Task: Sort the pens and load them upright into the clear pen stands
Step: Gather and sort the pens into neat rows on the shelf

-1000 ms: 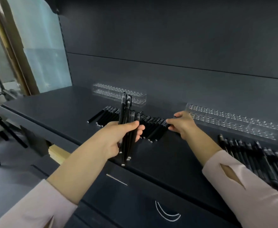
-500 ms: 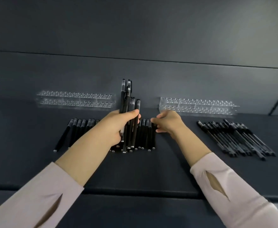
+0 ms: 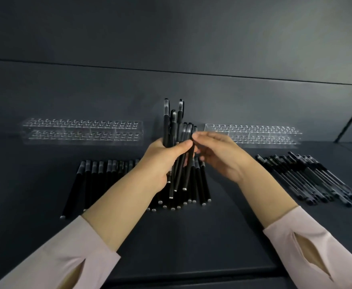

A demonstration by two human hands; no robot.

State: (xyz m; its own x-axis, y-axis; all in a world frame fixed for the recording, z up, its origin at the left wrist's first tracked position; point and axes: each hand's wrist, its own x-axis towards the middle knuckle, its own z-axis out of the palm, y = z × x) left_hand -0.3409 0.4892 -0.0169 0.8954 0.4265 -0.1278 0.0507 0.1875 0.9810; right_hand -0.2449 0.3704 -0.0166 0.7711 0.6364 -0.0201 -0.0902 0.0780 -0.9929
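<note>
My left hand [image 3: 162,157] is wrapped round a bundle of black pens [image 3: 171,126], held upright and caps-up over the middle of the dark counter [image 3: 191,236]; I judge that keeps them ready to drop straight into a stand. My right hand [image 3: 223,157] pinches the outermost pen [image 3: 188,170] on the bundle's right side, apparently to square it in or draw it out. Matching pens lie in a row [image 3: 100,174] under my hands, a separate heap of pens [image 3: 308,180] lies to the right, and the left clear pen stand [image 3: 83,132] and right clear pen stand [image 3: 264,134] sit along the far edge, no pen in either yet.
</note>
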